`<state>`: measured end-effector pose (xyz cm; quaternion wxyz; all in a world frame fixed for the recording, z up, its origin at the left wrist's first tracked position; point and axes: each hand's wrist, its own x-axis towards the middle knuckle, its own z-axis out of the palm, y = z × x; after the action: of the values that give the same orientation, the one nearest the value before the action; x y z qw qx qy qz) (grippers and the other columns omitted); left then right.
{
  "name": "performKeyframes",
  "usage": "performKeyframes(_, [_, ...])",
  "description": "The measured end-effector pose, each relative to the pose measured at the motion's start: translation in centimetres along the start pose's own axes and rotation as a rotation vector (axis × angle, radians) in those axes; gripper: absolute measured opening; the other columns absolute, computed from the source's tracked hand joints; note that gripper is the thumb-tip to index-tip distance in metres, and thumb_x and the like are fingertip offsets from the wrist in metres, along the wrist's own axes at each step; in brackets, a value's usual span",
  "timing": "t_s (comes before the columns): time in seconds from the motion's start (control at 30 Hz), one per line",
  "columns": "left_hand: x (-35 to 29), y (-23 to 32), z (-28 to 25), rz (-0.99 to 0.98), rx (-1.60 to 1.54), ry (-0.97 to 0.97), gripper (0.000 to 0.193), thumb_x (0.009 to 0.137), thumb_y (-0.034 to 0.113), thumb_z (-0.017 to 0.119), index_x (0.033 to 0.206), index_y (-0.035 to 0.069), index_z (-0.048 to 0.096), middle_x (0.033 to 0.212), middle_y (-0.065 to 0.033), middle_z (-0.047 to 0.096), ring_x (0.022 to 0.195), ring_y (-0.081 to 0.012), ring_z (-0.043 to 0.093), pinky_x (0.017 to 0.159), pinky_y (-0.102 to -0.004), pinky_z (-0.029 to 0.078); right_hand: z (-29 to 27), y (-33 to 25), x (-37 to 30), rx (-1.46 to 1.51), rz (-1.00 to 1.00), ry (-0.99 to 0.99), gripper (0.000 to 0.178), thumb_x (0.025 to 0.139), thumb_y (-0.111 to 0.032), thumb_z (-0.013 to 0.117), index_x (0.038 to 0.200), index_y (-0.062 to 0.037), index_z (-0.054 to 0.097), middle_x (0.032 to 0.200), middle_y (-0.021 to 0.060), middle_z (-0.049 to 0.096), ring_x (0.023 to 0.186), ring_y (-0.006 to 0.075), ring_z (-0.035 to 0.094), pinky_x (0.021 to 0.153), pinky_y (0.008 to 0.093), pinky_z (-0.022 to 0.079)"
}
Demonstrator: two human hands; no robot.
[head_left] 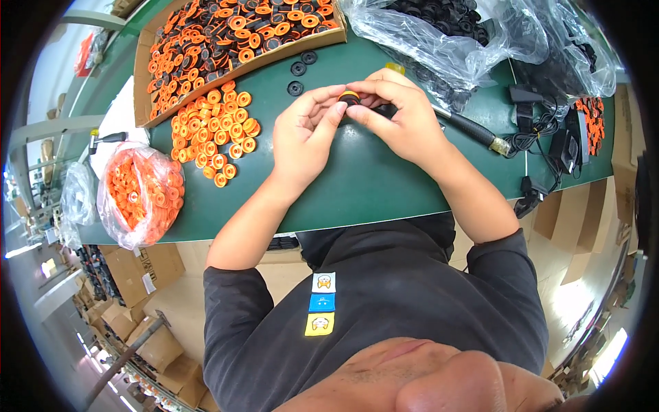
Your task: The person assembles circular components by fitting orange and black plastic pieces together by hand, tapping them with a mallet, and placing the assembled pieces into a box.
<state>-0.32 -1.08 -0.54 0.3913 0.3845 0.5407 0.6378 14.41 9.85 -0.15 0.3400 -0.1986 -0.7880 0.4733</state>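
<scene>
Over the green table (329, 192), both of my hands meet on a small round black-and-orange wheel-like part (349, 98). My left hand (301, 141) pinches its left side between thumb and fingers. The thumb and curled fingers of my right hand (406, 113) close on its other side. A dark piece (386, 110) shows under my right fingers; its shape is mostly hidden. Beyond my left hand lie a few loose black discs (295, 88). Left of that hand spreads a pile of orange rings (220, 127).
A cardboard tray (295, 48) of black-and-orange parts stands far left. A clear bag of orange parts (141, 196) sits at the left edge. Far right are a plastic bag (522, 34) with black parts, a black-handled tool (473, 129) and coiled cables (527, 141).
</scene>
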Motion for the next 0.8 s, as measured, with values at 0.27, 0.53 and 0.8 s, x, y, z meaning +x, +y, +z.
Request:
performKeyframes(0.27, [0.2,0.8,-0.5,0.469,0.568,0.002,0.022,0.092,-0.002,0.066,0.114,0.001,0.069,0.096,-0.0121,0.069,0.087,-0.0208,0.069,0.08,-0.0308,0.056,0.4,-0.4,-0.2,0.156,0.114,-0.016,0.026,0.087,-0.006,0.077,0.111,0.0026,0.072,0.093,0.008,0.066,0.083,0.0136,0.069,0.076,0.025,0.056])
performKeyframes(0.53, [0.0,0.8,-0.2,0.295,0.373,-0.002,0.017,0.091,-0.004,0.065,0.108,-0.002,0.068,0.096,-0.0119,0.067,0.085,-0.0211,0.069,0.079,-0.0315,0.055,0.5,0.2,-0.4,0.423,0.308,-0.06,0.021,0.089,-0.006,0.076,0.108,0.0036,0.073,0.093,0.0018,0.068,0.083,0.0068,0.065,0.076,0.0229,0.055])
performKeyframes(0.8, [-0.1,0.0,0.0,0.27,0.299,0.011,0.014,0.091,-0.004,0.063,0.105,-0.003,0.066,0.096,-0.0117,0.066,0.085,-0.0206,0.068,0.079,-0.0311,0.055,0.4,0.1,-0.4,0.427,0.354,-0.083,0.02,0.09,-0.005,0.075,0.107,0.0034,0.073,0.092,0.0024,0.071,0.081,0.0059,0.065,0.075,0.0219,0.055])
